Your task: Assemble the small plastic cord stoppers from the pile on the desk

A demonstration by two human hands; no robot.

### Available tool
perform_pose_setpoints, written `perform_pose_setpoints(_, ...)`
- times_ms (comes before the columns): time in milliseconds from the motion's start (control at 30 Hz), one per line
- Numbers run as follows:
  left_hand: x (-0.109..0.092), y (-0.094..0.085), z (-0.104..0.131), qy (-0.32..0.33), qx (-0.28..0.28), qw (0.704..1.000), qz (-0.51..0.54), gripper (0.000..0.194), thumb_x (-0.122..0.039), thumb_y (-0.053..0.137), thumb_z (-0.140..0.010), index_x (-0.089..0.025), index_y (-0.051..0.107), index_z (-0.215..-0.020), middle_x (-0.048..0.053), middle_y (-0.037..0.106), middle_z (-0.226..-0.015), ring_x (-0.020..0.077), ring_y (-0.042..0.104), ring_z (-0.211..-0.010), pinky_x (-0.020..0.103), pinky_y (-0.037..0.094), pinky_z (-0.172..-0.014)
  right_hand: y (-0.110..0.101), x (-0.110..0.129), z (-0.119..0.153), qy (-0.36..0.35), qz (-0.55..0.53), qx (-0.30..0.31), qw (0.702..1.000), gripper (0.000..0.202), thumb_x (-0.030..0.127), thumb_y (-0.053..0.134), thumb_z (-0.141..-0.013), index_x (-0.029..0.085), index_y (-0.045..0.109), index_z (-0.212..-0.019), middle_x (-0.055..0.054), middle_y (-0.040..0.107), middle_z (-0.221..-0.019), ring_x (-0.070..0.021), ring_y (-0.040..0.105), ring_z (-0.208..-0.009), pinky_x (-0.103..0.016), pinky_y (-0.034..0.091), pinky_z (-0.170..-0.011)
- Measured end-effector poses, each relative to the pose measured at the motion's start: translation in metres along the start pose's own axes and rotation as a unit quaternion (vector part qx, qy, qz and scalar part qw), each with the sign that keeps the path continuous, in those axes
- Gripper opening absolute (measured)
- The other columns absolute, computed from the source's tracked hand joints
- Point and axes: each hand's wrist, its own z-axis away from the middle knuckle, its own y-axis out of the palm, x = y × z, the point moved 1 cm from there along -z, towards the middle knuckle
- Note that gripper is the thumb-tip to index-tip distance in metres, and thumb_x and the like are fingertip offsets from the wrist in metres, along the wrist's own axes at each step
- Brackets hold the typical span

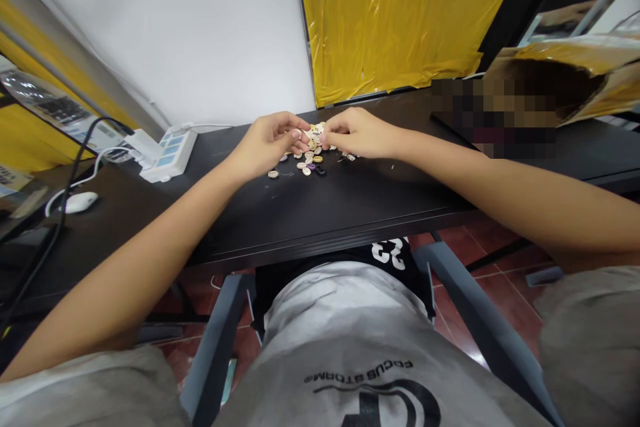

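A heap of small buttons (318, 159), mostly off-white with a few yellow, purple and black ones, lies on the black table (300, 213). My left hand (267, 145) is over the left side of the heap, thumb and fingers drawn together. What they hold, if anything, is too small to make out. From the right, my right hand (357, 133) reaches the heap with thumb and forefinger pinched at its edge. Whatever sits between those fingertips is hidden. A single pale button (273, 174) rests apart, below my left hand.
A white power strip (173, 153) with a plugged-in charger stands at the left, beside cables and a white mouse (80, 202). An open cardboard box (600, 87) is at the right. Behind the table rise a white panel and yellow wrapping (390, 20).
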Motion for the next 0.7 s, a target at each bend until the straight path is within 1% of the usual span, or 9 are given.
perform_pose_setpoints(100, -0.0029, 0.0021, 0.0008, 0.029, 0.0, 1.0, -0.005, 0.01, -0.014, 0.074, -0.097, -0.014, 0.075, -0.107, 0.009, 0.081, -0.099, 0.0223, 0.081, -0.093, 0.039, 0.068, -0.092, -0.0004, 0.0019, 0.0006, -0.007, -0.009, -0.002, 1.0, 0.025, 0.012, 0.056, -0.099, 0.014, 0.07, -0.078, 0.004, 0.053, -0.06, -0.0115, 0.047, -0.061, -0.03, 0.033, -0.064)
perform_pose_setpoints(167, -0.0045, 0.004, 0.0018, 0.043, -0.003, 0.999, -0.006, 0.01, -0.02, 0.077, -0.098, -0.014, 0.075, -0.105, 0.009, 0.081, -0.098, 0.0226, 0.08, -0.095, 0.038, 0.068, -0.093, -0.0002, 0.0026, 0.0006, -0.012, -0.014, -0.005, 1.0, 0.023, 0.011, 0.055, -0.099, 0.013, 0.072, -0.083, 0.004, 0.055, -0.061, -0.0119, 0.049, -0.063, -0.03, 0.035, -0.066)
perform_pose_setpoints(233, -0.0046, 0.0051, 0.0027, 0.051, -0.008, 0.999, -0.002, 0.012, -0.024, 0.078, -0.098, -0.014, 0.074, -0.103, 0.009, 0.081, -0.095, 0.0226, 0.081, -0.093, 0.036, 0.069, -0.09, 0.0002, 0.0027, 0.0004, -0.008, -0.013, -0.011, 1.0, 0.022, 0.009, 0.056, -0.097, 0.013, 0.072, -0.083, 0.004, 0.056, -0.062, -0.012, 0.05, -0.064, -0.03, 0.035, -0.066)
perform_pose_setpoints(333, -0.002, 0.0047, 0.003, 0.047, -0.021, 0.999, 0.009, 0.015, -0.026, 0.078, -0.099, -0.015, 0.069, -0.102, 0.008, 0.079, -0.089, 0.0223, 0.082, -0.089, 0.035, 0.07, -0.086, 0.0009, 0.0022, 0.0, -0.004, -0.006, -0.018, 1.0, 0.021, 0.007, 0.058, -0.097, 0.014, 0.069, -0.08, 0.003, 0.055, -0.062, -0.0122, 0.05, -0.064, -0.03, 0.035, -0.066)
perform_pose_setpoints(433, 0.0009, 0.0041, 0.0019, 0.031, -0.024, 0.999, 0.019, 0.015, -0.024, 0.076, -0.1, -0.016, 0.064, -0.103, 0.006, 0.079, -0.085, 0.0213, 0.083, -0.085, 0.036, 0.07, -0.084, 0.0013, 0.0016, 0.0, -0.022, -0.01, -0.023, 0.999, 0.023, 0.01, 0.06, -0.1, 0.015, 0.065, -0.079, 0.003, 0.053, -0.063, -0.0124, 0.048, -0.066, -0.03, 0.034, -0.066)
perform_pose_setpoints(600, -0.0001, 0.0064, 0.001, 0.017, -0.011, 1.0, 0.017, 0.017, -0.026, 0.073, -0.102, -0.019, 0.058, -0.106, 0.001, 0.075, -0.078, 0.0207, 0.082, -0.075, 0.035, 0.069, -0.076, 0.0026, -0.0019, -0.0002, -0.037, -0.036, -0.016, 0.999, 0.019, 0.016, 0.06, -0.106, 0.016, 0.064, -0.087, 0.005, 0.049, -0.064, -0.0118, 0.043, -0.063, -0.029, 0.032, -0.063)
perform_pose_setpoints(700, -0.0022, 0.008, 0.0029, 0.023, 0.008, 1.0, -0.004, 0.013, -0.028, 0.07, -0.104, -0.02, 0.059, -0.106, 0.001, 0.073, -0.079, 0.0216, 0.081, -0.073, 0.034, 0.067, -0.072, 0.0032, -0.0051, -0.0006, -0.051, -0.042, -0.005, 0.998, 0.017, 0.013, 0.06, -0.104, 0.015, 0.066, -0.088, 0.005, 0.051, -0.065, -0.011, 0.043, -0.062, -0.028, 0.032, -0.062)
